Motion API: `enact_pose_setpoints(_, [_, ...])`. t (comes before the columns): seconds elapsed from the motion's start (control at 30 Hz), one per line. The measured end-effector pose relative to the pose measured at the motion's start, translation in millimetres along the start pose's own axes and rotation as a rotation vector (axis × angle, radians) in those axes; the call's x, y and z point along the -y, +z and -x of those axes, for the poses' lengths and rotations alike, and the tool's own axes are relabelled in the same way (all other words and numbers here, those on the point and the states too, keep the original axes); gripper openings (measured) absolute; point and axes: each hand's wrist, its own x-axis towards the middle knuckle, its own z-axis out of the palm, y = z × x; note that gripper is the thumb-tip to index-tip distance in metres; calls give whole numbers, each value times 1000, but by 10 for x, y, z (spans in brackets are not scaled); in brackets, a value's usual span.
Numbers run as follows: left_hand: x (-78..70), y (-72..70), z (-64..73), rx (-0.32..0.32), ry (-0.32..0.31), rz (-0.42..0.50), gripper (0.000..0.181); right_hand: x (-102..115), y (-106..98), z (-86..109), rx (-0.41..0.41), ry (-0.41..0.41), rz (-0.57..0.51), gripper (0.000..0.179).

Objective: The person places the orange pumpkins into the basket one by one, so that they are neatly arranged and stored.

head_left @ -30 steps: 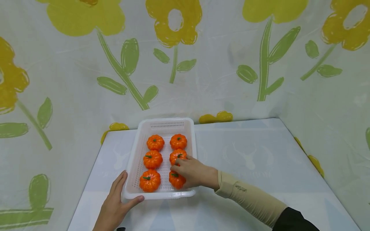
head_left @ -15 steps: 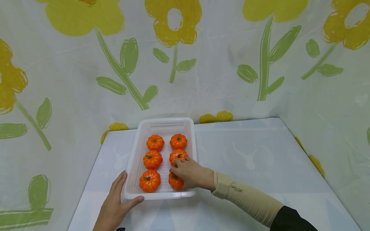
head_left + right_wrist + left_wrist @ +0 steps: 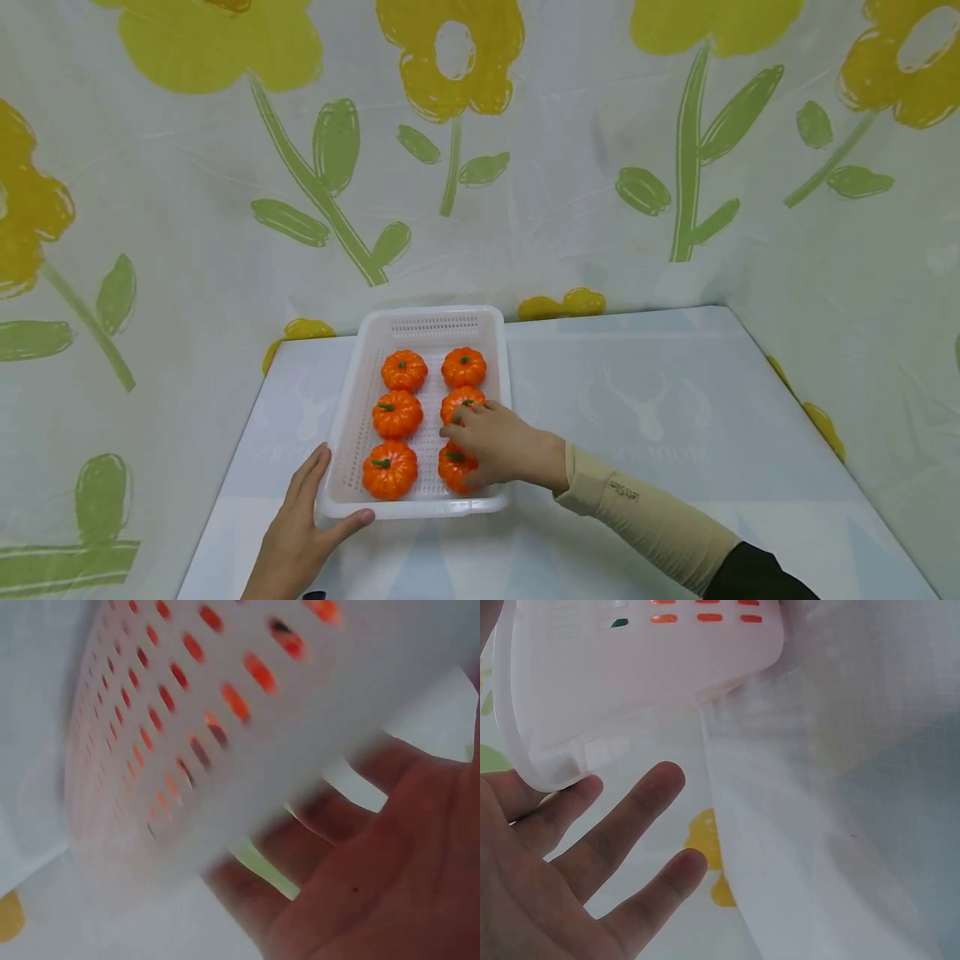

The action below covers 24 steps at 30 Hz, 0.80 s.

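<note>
Several small glossy orange pumpkins with green stems sit in two columns in a white plastic basket. My right hand reaches over the basket's right wall and holds the front right pumpkin between thumb and fingers, partly covering it. Its other fingertips overlap the middle right pumpkin. At the front left corner, my left hand rests on the basket rim, thumb along the front and fingers at the left side. In the left wrist view its fingers are spread and mostly straight, with one at the rim.
The basket stands on a pale patterned table, near its back left edge. A white curtain printed with yellow flowers hangs behind and at both sides. Through the slotted wall in the right wrist view, orange shows.
The front right pumpkin shifts slightly under my right hand, first toward me, then back a little. My right fingers move slightly with it. The left hand and the basket stay in place.
</note>
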Motion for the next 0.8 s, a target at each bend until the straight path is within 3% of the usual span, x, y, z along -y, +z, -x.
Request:
enact_pose_setpoints(0.2, [-7,3,-1,1,-6,-4,138,-251,-238,177,-248,53,-223,50])
enact_pose_setpoints(0.33, [-13,1,4,-1,-6,-8,138,-563,-282,358,-411,151,-252,59])
enact_pose_setpoints(0.43, [-19,5,-5,1,-5,-7,138,-840,-271,550,-474,258,-262,64])
enact_pose_setpoints(0.63, [-24,20,-5,14,1,1,137,-1378,-35,1131,-561,476,-317,68])
enact_pose_setpoints(0.8, [-6,5,-2,16,-3,-4,136,-1647,307,1529,-610,601,-178,70])
